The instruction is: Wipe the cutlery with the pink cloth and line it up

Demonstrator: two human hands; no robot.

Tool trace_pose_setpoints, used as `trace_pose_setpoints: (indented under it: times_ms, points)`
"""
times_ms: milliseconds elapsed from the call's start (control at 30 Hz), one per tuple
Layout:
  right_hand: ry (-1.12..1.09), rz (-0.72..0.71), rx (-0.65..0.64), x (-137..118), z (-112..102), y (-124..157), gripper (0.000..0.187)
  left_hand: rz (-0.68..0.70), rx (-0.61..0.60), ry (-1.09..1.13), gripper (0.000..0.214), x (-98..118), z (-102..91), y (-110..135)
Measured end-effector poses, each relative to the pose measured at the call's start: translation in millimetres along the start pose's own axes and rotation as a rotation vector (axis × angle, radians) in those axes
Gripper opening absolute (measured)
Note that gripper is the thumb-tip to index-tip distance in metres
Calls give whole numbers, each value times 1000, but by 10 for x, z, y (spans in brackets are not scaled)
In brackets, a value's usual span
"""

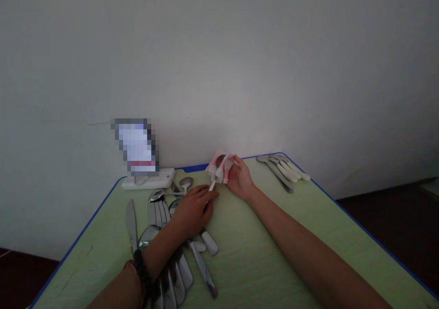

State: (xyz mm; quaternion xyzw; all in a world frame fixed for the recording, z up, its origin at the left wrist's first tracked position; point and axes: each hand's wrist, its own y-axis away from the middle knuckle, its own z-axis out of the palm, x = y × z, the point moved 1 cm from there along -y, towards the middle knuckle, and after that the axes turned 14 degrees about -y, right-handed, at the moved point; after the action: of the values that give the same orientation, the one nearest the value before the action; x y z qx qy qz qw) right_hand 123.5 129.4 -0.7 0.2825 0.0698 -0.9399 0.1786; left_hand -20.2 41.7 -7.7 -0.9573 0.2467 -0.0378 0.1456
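My left hand (194, 208) is closed on the pale handle of a spoon (213, 185), which points up and away from me. The spoon's dark bowl appears to lie within a pink and white cloth (227, 167). My right hand (242, 176) grips this cloth from the right, its fingers curled behind the folds. Under and beside my left forearm lie several metal utensils, among them a table knife (131, 222), a large fork (158, 213) and a small spoon (186, 182). My left hand and forearm hide parts of them.
A blurred phone (137, 146) leans upright on a white stand (149, 180) at the back left. Toward the back right lie a metal spoon (274, 173) and several white-handled utensils (291, 172). The green table (260, 254) has a blue edge and meets a grey wall (219, 71).
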Motion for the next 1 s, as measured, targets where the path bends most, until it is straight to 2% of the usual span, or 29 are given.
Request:
trace_pose_setpoints:
  times_ms: [200,367,567,1000]
  points:
    - [169,-72,161,120,-94,-59,42,3,-10,2,32,-4,-2,-8]
    - [350,-114,104,143,-88,-26,41,26,-48,-14,33,4,-19,-5]
    - [517,-169,113,132,-93,-41,40,25,-66,-15,33,27,-45,9]
    - [407,-47,76,144,-88,-21,34,1,-45,-7,34,3,-18,8]
